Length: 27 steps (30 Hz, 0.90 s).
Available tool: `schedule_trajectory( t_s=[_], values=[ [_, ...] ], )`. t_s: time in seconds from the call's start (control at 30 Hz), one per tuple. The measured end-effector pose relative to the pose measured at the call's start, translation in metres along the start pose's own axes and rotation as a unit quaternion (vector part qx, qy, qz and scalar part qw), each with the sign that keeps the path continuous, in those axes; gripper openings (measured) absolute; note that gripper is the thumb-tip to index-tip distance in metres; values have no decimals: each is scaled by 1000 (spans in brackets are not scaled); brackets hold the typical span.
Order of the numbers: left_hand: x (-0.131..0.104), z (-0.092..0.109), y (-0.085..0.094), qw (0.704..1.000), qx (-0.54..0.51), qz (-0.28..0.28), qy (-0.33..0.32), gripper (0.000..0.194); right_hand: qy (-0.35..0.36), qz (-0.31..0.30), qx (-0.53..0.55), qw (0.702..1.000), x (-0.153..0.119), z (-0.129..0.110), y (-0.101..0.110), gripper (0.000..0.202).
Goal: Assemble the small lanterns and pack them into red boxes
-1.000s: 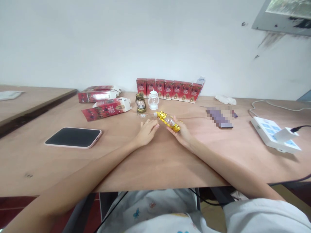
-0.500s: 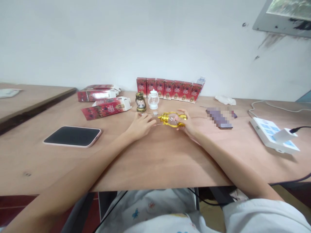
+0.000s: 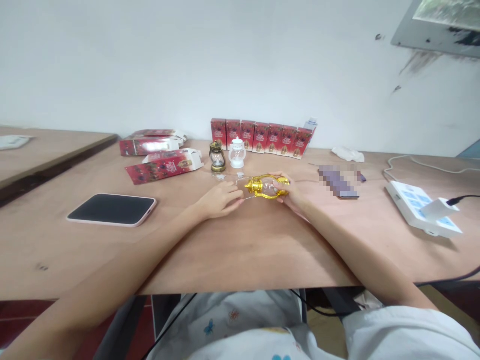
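Note:
A small gold lantern (image 3: 269, 186) with a clear globe lies on its side, its pointed top toward the left. My right hand (image 3: 290, 194) is closed around its base end. From the lantern a thin wire handle (image 3: 250, 198) runs to my left hand (image 3: 222, 200), whose fingers are pinched on it. Just beyond my left hand lie small whitish pieces (image 3: 240, 175), too small to name. A bronze lantern (image 3: 217, 157) and a white lantern (image 3: 237, 153) stand upright behind them.
Several red printed boxes (image 3: 261, 137) stand in a row by the wall. Opened red boxes (image 3: 163, 167) lie at the left, behind a phone (image 3: 112, 210). On the right are a blurred purple item (image 3: 337, 181), a crumpled white tissue (image 3: 348, 154) and a white power strip (image 3: 420, 207).
My left hand has drawn back slightly toward me, showing a whitish piece it covered before. The handle wire now slants down to its fingers. My right hand still holds the lantern.

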State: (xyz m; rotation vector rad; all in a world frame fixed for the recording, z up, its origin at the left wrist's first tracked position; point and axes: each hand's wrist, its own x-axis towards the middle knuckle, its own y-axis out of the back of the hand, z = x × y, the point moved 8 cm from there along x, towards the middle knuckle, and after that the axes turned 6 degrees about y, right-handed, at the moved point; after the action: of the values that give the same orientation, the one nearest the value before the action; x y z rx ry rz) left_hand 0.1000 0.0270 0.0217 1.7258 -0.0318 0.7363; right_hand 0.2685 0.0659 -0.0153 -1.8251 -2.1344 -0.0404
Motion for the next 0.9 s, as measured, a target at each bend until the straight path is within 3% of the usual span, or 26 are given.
schedule_trajectory(
  t_s=[0.23,0.4,0.6,0.9],
  values=[
    [-1,8,4,999,30,13,-43,26,-28,-32,3,999,1,9,0,44],
    [0,9,2,998,-33,-8,-45,26,-31,-54,4,998,-1,11,-4,44],
    [1,5,-4,989,-142,-51,-4,27,-32,-56,20,998,-3,5,-10,45],
    [2,-3,-9,965,-244,-55,79,31,-11,-25,48,998,-4,3,-12,45]
  ],
)
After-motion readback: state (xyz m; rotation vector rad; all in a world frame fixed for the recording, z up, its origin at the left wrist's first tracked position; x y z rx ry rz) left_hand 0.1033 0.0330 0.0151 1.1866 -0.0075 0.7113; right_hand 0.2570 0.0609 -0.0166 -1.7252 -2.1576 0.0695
